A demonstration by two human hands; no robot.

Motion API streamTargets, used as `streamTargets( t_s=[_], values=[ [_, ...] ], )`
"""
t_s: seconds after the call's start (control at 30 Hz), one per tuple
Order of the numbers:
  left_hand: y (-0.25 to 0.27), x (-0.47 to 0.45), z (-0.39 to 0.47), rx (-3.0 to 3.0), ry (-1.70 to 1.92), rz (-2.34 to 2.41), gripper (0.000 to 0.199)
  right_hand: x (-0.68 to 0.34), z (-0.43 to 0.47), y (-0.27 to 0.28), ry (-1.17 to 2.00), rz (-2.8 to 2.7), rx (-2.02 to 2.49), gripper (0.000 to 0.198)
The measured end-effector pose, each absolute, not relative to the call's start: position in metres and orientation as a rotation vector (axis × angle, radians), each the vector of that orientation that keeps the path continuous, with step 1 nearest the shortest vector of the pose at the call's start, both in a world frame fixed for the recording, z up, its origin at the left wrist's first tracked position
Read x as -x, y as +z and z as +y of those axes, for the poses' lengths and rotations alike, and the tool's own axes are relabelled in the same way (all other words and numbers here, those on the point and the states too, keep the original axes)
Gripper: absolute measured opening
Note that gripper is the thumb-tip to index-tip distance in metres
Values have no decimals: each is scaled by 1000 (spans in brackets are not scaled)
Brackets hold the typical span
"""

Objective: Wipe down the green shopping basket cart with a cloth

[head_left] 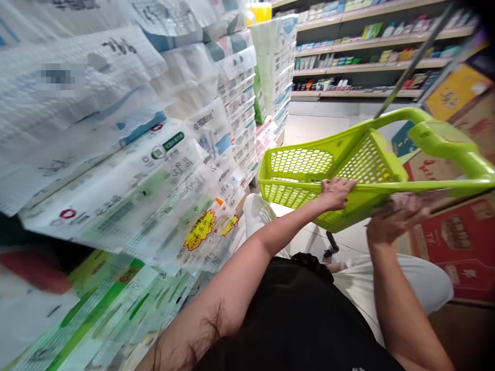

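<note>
A lime-green shopping cart (390,165) with perforated basket walls stands tilted in front of me. My left hand (337,194) is closed over the near rim of its basket. Below the same rim, farther right, is my right hand (396,219), close to the cart's side. Motion smears its fingers, and a pale pinkish patch by them is too blurred to name. The basket's visible part shows only green mesh and a divider panel.
Tall stacks of plastic-wrapped paper packs (147,180) line the left, some bearing yellow price stickers (200,229). Shelves of bottles and boxes (359,59) stand at the back. Red cartons (456,247) are stacked at right, and pale floor tiles (325,121) run between.
</note>
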State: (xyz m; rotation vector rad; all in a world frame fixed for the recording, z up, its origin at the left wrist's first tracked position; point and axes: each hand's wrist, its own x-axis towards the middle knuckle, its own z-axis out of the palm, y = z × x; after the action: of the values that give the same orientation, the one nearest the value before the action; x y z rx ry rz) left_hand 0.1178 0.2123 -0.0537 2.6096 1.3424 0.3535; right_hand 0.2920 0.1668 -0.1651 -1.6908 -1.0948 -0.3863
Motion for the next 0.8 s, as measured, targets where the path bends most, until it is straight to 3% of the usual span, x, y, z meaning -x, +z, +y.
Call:
streamTargets(
  t_s=[0.33,0.53,0.7,0.8],
  values=[
    [-48,-114,230,-2588,382,1375,52,-245,196,-106,-280,-669,1582,52],
    [-46,-120,237,-2594,381,1445,51,-235,204,-110,143,-388,1641,52],
    [-46,-123,242,-2599,392,1458,55,-238,209,-100,-55,-564,1519,57],
    [-44,-123,242,-2607,395,1452,58,-227,204,-114,63,-460,1516,52]
  ],
)
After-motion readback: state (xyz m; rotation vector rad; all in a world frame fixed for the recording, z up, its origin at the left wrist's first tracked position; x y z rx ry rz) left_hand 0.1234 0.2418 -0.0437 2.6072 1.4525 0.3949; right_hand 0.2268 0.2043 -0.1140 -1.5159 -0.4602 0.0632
